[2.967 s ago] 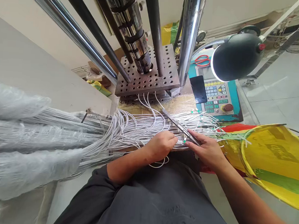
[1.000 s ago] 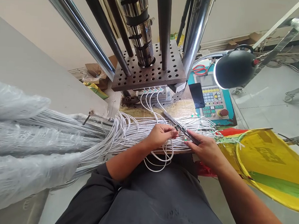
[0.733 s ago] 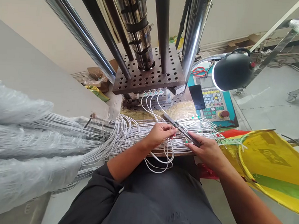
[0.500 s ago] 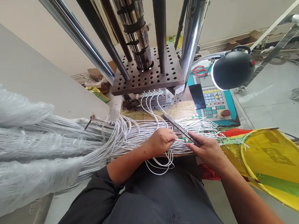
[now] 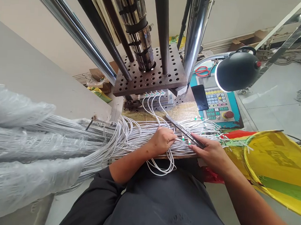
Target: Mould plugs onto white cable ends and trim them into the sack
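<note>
My left hand [image 5: 162, 141] is closed in a pinch on a white cable [image 5: 178, 139], whose short end pokes out to the right of the fingertips. In my right hand [image 5: 210, 153] lies a pair of long metal tweezers [image 5: 179, 126], pointing up and left over the cables. Between the two hands sit small green-and-white cable ends [image 5: 189, 142]. Both hands are above a thick layer of white cables [image 5: 141, 134] on the bench. Loops of cable [image 5: 159, 172] hang over the front edge below my left hand.
A press with a perforated plate [image 5: 154, 82] stands ahead, several cables running into the fixture [image 5: 156, 96] beneath it. To the right are a control panel [image 5: 217, 103], a black lamp [image 5: 237, 72], red-handled scissors [image 5: 202, 71] and a yellow bag [image 5: 280, 161]. Plastic-wrapped cable bundles [image 5: 31, 146] lie left.
The green-and-white cable ends between my hands have shifted slightly and show more clearly. My left hand still pinches the cable and my right hand keeps the tweezers; both have barely moved.
</note>
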`<state>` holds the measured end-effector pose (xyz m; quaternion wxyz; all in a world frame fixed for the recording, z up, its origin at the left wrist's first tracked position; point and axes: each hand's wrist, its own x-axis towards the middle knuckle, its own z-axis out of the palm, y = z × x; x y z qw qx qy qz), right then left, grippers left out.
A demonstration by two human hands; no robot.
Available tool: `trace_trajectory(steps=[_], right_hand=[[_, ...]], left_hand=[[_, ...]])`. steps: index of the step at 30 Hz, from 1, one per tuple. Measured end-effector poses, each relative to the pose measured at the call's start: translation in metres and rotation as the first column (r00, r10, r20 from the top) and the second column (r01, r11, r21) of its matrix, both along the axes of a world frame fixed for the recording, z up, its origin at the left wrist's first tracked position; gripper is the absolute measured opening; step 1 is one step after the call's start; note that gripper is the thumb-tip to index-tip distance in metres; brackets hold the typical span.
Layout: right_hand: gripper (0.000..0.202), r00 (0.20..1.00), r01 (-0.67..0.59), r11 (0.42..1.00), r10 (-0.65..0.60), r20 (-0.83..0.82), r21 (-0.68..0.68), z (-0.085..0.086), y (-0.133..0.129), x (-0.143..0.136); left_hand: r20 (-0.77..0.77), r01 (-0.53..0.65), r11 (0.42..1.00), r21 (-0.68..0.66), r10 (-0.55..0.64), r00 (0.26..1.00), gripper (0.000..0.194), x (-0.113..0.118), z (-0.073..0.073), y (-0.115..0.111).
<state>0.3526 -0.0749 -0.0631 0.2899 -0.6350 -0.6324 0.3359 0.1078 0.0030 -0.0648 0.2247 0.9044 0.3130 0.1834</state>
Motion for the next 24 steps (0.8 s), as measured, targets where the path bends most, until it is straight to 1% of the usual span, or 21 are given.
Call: trace_trajectory(steps=[6, 14, 18, 24], right_hand=[[0.051, 1.0, 0.007, 1.0, -0.007, -0.01, -0.001, 0.003, 0.001, 0.001], [0.055, 1.0, 0.008, 1.0, -0.008, -0.021, -0.022, 0.002, 0.001, -0.001], [0.054, 1.0, 0.013, 1.0, -0.013, -0.011, -0.025, 0.003, 0.001, -0.001], [0.054, 1.0, 0.018, 0.999, -0.018, 0.004, -0.028, 0.003, 0.002, -0.001]], left_hand=[[0.02, -0.031, 1.0, -0.004, 0.031, 0.999, 0.021, 0.0, 0.0, -0.004], [0.022, -0.049, 0.999, -0.005, 0.049, 0.999, 0.018, -0.001, -0.007, -0.006], [0.013, -0.051, 0.999, -0.011, 0.052, 0.999, 0.019, -0.002, -0.007, -0.008], [0.008, -0.087, 0.996, 0.009, 0.087, 0.996, 0.017, -0.002, -0.005, -0.012]])
